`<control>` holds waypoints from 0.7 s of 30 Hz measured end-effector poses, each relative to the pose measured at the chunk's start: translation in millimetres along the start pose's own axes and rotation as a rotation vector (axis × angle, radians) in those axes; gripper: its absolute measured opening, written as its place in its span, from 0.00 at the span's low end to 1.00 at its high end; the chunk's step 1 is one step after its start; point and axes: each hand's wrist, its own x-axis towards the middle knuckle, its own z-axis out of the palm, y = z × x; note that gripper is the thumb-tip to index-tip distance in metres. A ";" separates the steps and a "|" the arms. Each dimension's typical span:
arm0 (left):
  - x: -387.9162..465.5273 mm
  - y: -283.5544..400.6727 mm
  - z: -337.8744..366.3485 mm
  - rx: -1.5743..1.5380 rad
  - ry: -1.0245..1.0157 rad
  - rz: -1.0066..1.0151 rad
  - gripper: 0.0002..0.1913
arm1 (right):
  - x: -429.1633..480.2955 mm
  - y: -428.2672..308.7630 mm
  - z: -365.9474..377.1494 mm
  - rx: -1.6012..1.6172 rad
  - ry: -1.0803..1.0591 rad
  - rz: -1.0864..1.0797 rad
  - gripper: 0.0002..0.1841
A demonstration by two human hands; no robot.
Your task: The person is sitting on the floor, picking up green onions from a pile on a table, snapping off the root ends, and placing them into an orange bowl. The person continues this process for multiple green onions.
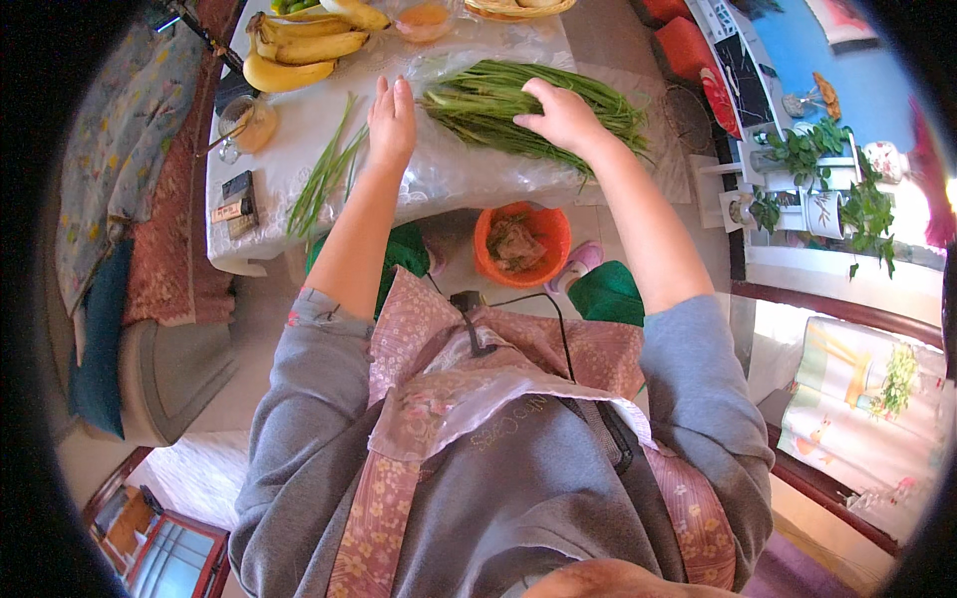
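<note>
A large bundle of long, thin green leaves, which look like garlic chives [493,97], lies on a clear plastic sheet [441,168] on the table. Over the right part of this bundle is my right hand [564,116], thumb and fingers spread with nothing gripped; whether it touches the leaves is unclear. My left hand [392,123] is raised just left of the bundle, its fingers straight and nothing in it. Farther left, a small loose bunch of the same leaves [321,183] lies near the table's front edge.
Bananas [306,48], a glass mug [247,127] and a small dark box [239,205] occupy the table's left side. A glass bowl [425,19] and wicker basket [516,7] stand at the back. On the floor between my feet is an orange bucket [553,247] containing scraps.
</note>
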 end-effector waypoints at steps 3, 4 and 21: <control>-19.8 10.2 0.7 0.181 0.207 0.124 0.20 | -2.7 6.8 -12.3 0.187 0.174 -0.008 0.28; -27.9 17.0 1.0 0.132 0.280 0.242 0.18 | -2.4 8.4 -15.9 0.244 0.209 0.021 0.28; -54.0 42.2 53.8 0.183 -0.004 0.317 0.33 | -20.3 19.6 -74.6 0.209 0.243 0.001 0.25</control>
